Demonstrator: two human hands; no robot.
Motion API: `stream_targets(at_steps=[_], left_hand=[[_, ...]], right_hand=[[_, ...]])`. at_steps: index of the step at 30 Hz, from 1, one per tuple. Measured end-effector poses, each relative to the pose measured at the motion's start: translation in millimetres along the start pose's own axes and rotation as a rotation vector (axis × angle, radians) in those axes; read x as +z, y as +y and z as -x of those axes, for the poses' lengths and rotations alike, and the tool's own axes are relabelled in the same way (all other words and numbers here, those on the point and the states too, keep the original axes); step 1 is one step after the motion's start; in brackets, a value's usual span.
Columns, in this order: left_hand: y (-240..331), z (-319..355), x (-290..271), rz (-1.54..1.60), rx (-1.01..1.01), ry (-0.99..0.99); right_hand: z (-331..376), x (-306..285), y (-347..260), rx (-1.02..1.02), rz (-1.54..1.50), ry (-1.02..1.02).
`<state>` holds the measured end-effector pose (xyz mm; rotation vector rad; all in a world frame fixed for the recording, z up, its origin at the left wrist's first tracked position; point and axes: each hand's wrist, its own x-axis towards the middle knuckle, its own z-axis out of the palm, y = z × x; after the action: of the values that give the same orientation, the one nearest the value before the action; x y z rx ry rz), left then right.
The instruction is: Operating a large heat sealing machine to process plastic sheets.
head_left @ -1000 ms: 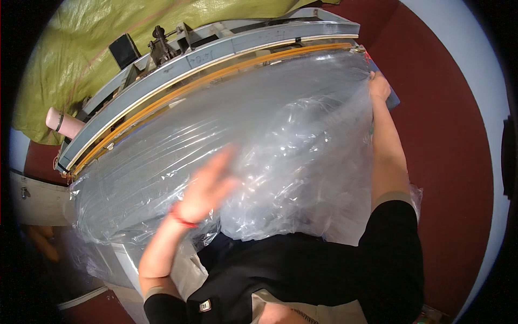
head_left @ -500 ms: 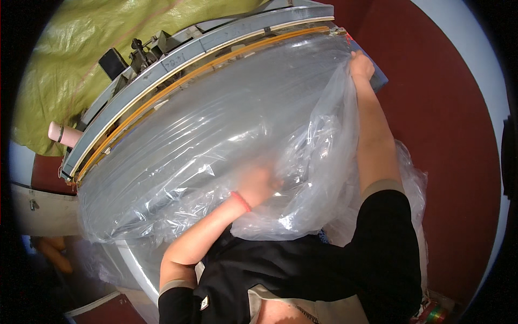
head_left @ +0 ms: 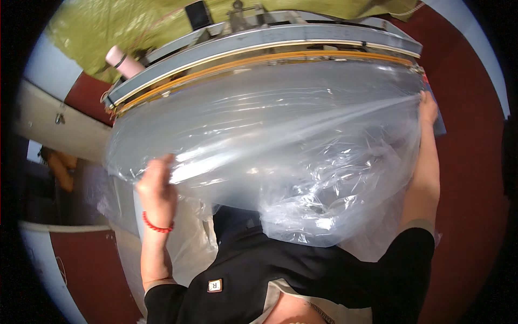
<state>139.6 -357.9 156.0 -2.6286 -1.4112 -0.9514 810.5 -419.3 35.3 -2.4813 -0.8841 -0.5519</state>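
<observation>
Stretching the clear plastic sheet (head_left: 280,146) over the tabletop (head_left: 259,40), we pinch its near-left edge in our left hand (head_left: 156,186) and grip its far-right corner in our right hand (head_left: 428,105). We judge even tension best, pulling both edges square to smooth the bunched folds.

Left hand: the left hand (head_left: 155,183), a red string bracelet (head_left: 157,225) on its wrist, grips the near left edge of a clear plastic sheet (head_left: 280,146).
Right hand: the right hand (head_left: 428,108) pinches the sheet's far right corner, arm stretched out.
Sheet: spread taut between the hands over the counter (head_left: 259,46), crumpled in the lower middle.
Counter: long, grey, with an orange strip along its edge.
Behind: a pink bottle (head_left: 124,62) and olive-green cloth (head_left: 108,32).
</observation>
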Motion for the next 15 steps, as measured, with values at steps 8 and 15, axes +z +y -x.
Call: stream_targets(at_steps=[8, 15], left_hand=[[-185.3, -4.5, -159.3, 0.503, -0.451, 0.121], [-190.7, -77.8, -133.8, -0.554, 0.276, 0.491]], right_hand=[[-18.4, 14.8, 32.8, 0.047, -0.115, 0.051], [-16.6, 6.8, 47.4, 0.134, -0.022, 0.039]])
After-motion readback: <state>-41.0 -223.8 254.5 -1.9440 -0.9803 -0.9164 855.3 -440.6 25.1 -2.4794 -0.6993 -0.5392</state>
